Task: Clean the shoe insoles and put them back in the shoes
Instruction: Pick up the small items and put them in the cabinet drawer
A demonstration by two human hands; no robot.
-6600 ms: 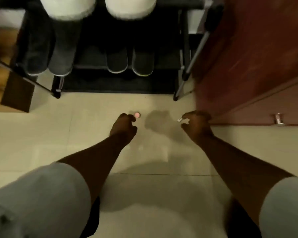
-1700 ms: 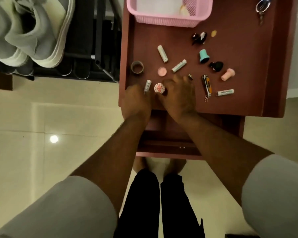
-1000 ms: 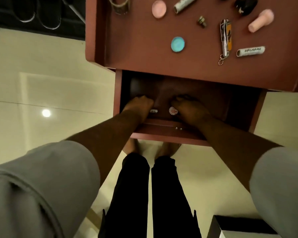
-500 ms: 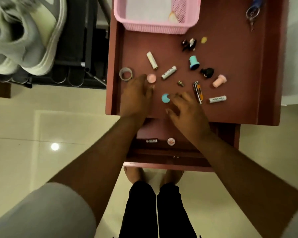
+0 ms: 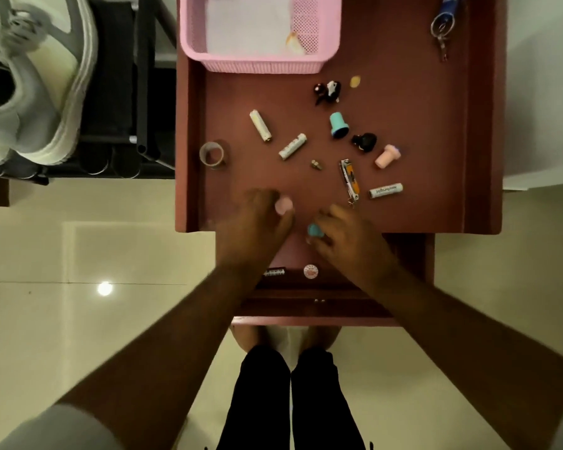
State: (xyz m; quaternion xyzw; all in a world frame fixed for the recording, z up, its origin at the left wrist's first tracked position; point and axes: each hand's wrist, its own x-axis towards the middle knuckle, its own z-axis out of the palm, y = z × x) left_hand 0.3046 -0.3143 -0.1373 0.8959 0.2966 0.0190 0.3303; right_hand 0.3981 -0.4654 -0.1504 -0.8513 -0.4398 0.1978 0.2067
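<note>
My left hand (image 5: 257,219) pinches a small pink round cap (image 5: 283,204) at the front edge of the reddish cabinet top (image 5: 420,125). My right hand (image 5: 348,241) holds a small teal round cap (image 5: 315,230) in its curled fingers, just past that edge. Both hands hover over the open drawer (image 5: 316,306), where a small battery (image 5: 274,272) and a white round lid (image 5: 310,271) lie. Grey and white sneakers (image 5: 36,92) sit on the black shoe rack (image 5: 137,92) at the upper left. No insoles are visible.
On the cabinet top lie a pink basket (image 5: 257,64), a tape roll (image 5: 212,154), batteries (image 5: 292,146), a nail clipper (image 5: 349,180), a teal stamp (image 5: 338,125), a pink stopper (image 5: 387,155), black figurines (image 5: 327,91) and keys (image 5: 441,24). Pale floor tiles (image 5: 78,254) lie to the left.
Both hands pulled back from the middle of the cabinet top toward its front edge, taking the pink cap and the teal cap along with them.
</note>
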